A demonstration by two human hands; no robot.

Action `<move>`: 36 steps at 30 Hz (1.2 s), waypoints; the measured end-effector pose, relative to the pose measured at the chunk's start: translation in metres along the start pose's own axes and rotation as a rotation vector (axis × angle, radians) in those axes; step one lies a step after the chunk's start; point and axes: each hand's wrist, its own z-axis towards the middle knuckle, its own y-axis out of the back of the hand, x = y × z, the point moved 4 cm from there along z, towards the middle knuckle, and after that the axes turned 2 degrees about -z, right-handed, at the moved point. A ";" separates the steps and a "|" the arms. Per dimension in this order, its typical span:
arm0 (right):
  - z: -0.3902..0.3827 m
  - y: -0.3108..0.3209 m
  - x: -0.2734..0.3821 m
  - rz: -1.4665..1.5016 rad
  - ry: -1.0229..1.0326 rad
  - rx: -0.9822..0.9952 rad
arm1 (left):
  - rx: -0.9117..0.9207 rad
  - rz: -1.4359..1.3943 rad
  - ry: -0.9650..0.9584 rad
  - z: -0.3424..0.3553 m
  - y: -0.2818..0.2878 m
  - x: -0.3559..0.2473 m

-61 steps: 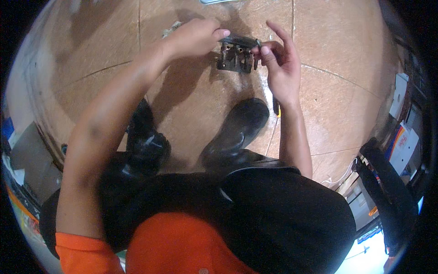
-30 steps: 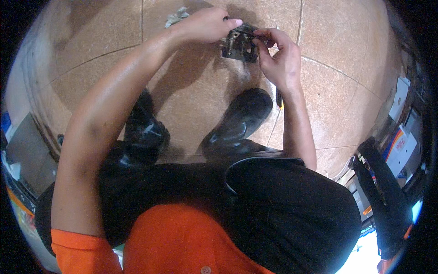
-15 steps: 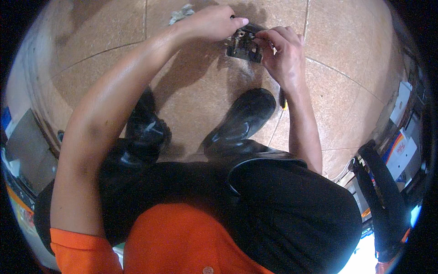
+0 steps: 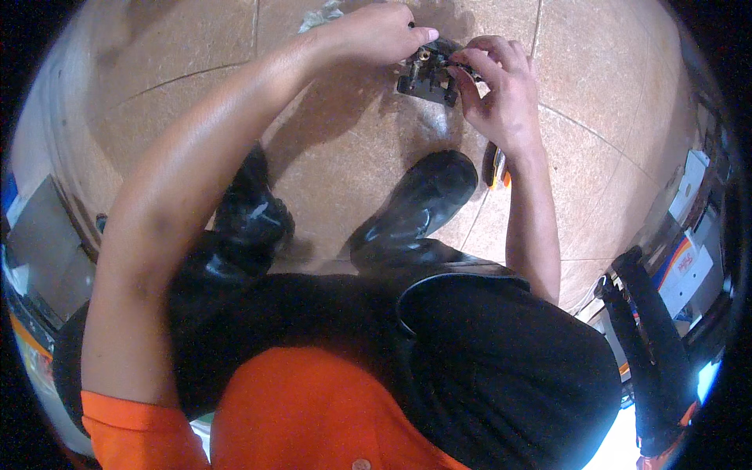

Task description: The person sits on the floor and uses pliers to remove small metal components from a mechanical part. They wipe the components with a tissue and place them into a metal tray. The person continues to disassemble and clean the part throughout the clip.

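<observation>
A small black mechanical part (image 4: pixel 427 88) with a flat dark plate and a brass-coloured fitting is held just above the tiled floor at the far side. My left hand (image 4: pixel 384 35) is closed on its far left edge, the thumb lying along the top. On its right side, the thumb and fingers of my right hand (image 4: pixel 501 98) are pinched together; whether they grip the part itself or a small piece on it is hidden. A black tool with yellow and orange on it (image 4: pixel 495 166) lies on the floor beside my right wrist.
A crumpled pale rag or wrapper (image 4: pixel 321 16) lies beyond my left forearm. My black boots (image 4: pixel 435 188) stand on the brown tiles (image 4: pixel 337 164) between me and the part. White boxes (image 4: pixel 689 270) and a black strap-like object (image 4: pixel 654 337) are at the right edge.
Both hands and the part sit slightly farther right in the view. My right fingers have shifted a little at the part's side. More of the tool by my right wrist shows.
</observation>
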 end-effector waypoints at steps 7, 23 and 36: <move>0.003 0.000 0.008 -0.049 0.024 -0.017 | -0.014 0.074 0.057 0.014 -0.009 0.016; 0.006 -0.007 0.010 -0.095 0.033 0.086 | -0.030 0.083 0.033 0.017 -0.009 0.014; 0.002 -0.012 0.004 -0.101 0.101 0.049 | -0.020 0.088 0.043 0.018 -0.008 0.014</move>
